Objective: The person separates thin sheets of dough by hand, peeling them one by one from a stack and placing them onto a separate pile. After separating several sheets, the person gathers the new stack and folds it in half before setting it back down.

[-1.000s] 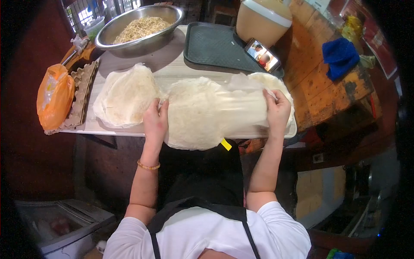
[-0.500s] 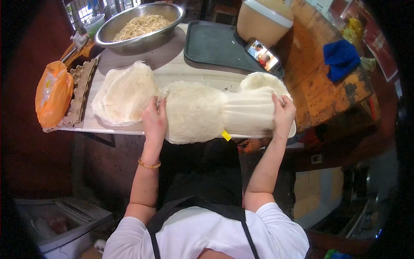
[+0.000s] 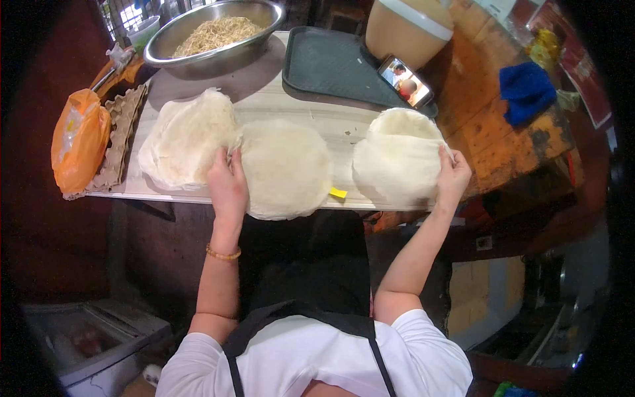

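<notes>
Three piles of thin, round, pale spring roll wrappers lie in a row before me. My left hand (image 3: 228, 182) is closed, thumb and finger pinched at the left edge of the middle stack of wrappers (image 3: 286, 169). The left stack of wrappers (image 3: 188, 139) lies just beyond those fingers. My right hand (image 3: 454, 176) pinches the right edge of a single spring roll wrapper (image 3: 400, 162). That sheet lies over part of the right pile of wrappers (image 3: 403, 121), separate from the middle stack. A small yellow tag (image 3: 338, 193) sits beside the middle stack, at the table's front edge.
Behind the wrappers are a metal bowl (image 3: 218, 63) of shredded filling, a dark tray (image 3: 324, 66), a propped phone (image 3: 405, 81) and a tan container (image 3: 407, 33). An orange bag (image 3: 81, 142) and egg carton (image 3: 122, 135) stand left; a blue cloth (image 3: 526, 91) lies right.
The wrapper stretched between the middle stack and my right hand has come free and now lies over the right pile. My right hand moved right; my left shifted slightly left.
</notes>
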Demonstrator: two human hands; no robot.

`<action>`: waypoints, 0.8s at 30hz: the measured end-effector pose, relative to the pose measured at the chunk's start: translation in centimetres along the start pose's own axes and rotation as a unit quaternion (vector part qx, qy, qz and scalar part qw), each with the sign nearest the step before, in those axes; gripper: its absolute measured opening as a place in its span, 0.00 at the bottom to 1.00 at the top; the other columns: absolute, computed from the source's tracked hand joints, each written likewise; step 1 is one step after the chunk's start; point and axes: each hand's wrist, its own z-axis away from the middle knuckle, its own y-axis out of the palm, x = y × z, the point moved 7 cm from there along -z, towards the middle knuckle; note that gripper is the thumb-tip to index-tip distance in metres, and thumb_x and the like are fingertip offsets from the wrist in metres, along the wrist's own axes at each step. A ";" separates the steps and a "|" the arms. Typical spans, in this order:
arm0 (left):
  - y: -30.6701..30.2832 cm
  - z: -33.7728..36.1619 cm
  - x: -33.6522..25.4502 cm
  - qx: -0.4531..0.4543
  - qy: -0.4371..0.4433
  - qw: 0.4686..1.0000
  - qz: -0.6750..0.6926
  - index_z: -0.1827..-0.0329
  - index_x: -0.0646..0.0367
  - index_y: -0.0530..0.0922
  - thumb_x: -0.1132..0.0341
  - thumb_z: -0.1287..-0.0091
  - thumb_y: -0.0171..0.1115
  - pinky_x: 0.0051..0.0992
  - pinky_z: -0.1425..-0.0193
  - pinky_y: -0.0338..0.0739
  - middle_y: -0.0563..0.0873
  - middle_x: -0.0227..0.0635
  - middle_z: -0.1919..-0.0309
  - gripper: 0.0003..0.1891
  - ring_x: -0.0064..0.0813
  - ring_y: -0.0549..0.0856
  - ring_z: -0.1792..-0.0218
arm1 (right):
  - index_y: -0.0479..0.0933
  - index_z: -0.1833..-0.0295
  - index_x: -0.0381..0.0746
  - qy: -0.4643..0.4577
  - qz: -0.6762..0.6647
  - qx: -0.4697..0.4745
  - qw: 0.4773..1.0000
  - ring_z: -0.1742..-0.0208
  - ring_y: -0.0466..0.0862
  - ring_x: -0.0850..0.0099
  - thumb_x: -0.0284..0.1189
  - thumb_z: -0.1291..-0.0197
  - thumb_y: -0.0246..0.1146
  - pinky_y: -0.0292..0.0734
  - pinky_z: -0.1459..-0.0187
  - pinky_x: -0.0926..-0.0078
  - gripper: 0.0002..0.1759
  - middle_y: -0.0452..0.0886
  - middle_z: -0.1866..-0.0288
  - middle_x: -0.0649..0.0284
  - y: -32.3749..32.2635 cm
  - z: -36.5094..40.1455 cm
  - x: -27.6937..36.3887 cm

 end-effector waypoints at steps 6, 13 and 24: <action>2.6 -0.4 -1.1 0.091 0.017 0.993 -0.069 0.57 0.67 0.77 0.65 0.27 0.56 0.46 0.62 0.75 0.84 0.59 0.69 0.11 0.60 0.84 0.64 | 0.85 0.55 0.32 -0.071 -0.021 0.168 0.983 0.69 0.75 0.83 0.34 0.34 0.66 0.71 0.65 0.81 0.14 0.83 0.71 0.67 4.8 -0.6 6.4; 4.2 -0.9 -1.2 0.116 0.046 0.990 -0.062 0.53 0.67 0.79 0.63 0.27 0.56 0.46 0.62 0.77 0.85 0.57 0.70 0.13 0.58 0.85 0.65 | 0.85 0.57 0.32 -0.064 -0.088 0.207 0.972 0.69 0.75 0.85 0.33 0.32 0.63 0.70 0.66 0.84 0.13 0.83 0.69 0.71 3.8 -6.7 9.3; 3.9 -0.8 -1.0 0.102 0.063 0.990 -0.071 0.54 0.68 0.79 0.63 0.29 0.58 0.44 0.64 0.77 0.85 0.58 0.70 0.14 0.57 0.85 0.67 | 0.80 0.48 0.31 -0.046 0.149 0.208 0.966 0.62 0.86 0.73 0.28 0.46 0.71 0.80 0.59 0.73 0.20 0.87 0.60 0.56 0.6 -8.1 -5.5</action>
